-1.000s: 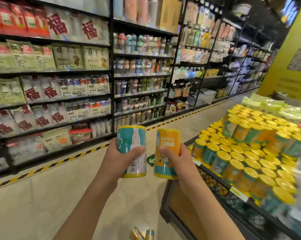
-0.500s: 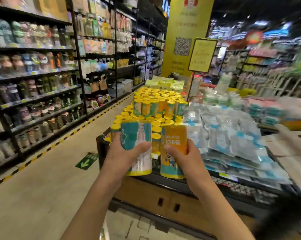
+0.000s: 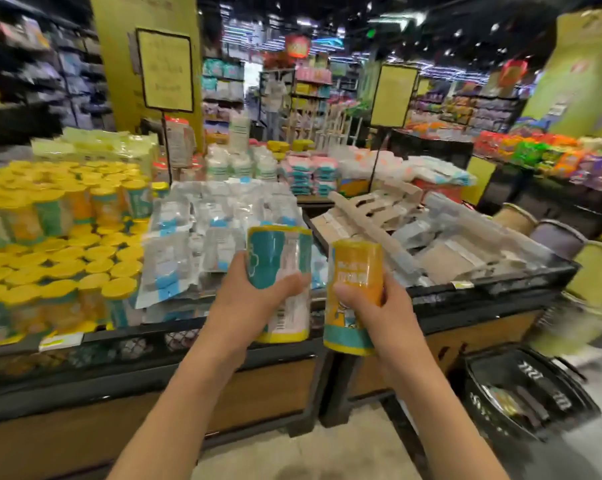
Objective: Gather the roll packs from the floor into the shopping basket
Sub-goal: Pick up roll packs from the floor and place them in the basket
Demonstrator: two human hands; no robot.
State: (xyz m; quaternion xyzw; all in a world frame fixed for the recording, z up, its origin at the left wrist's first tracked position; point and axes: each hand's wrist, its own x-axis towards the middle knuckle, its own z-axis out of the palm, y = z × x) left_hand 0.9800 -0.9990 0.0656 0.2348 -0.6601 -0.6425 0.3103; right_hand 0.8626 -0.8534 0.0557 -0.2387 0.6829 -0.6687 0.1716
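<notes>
Teal-and-white roll pack (image 3: 278, 282), upright, yellow bands at top and bottom: held by the left hand (image 3: 254, 303), fingers and thumb curled round its lower half. Orange roll pack (image 3: 355, 296), upright, teal band at its base: held just beside the first, apart from it, by the right hand (image 3: 372, 306), thumb across its front and fingers wrapped behind. Both packs are raised at chest height in front of the display bins. Black shopping basket (image 3: 521, 393): on the floor at lower right, below the right forearm, with blurred items inside that cannot be told. Left display bin (image 3: 147, 344): mesh-fronted, stocked with many yellow-lidded roll packs (image 3: 67, 258) and clear blue-and-white bagged goods (image 3: 202, 244). Right display bin (image 3: 472, 296): tan cardboard-backed items. Two yellow signs (image 3: 166, 69) stand on poles behind. Background shelves blurred.
</notes>
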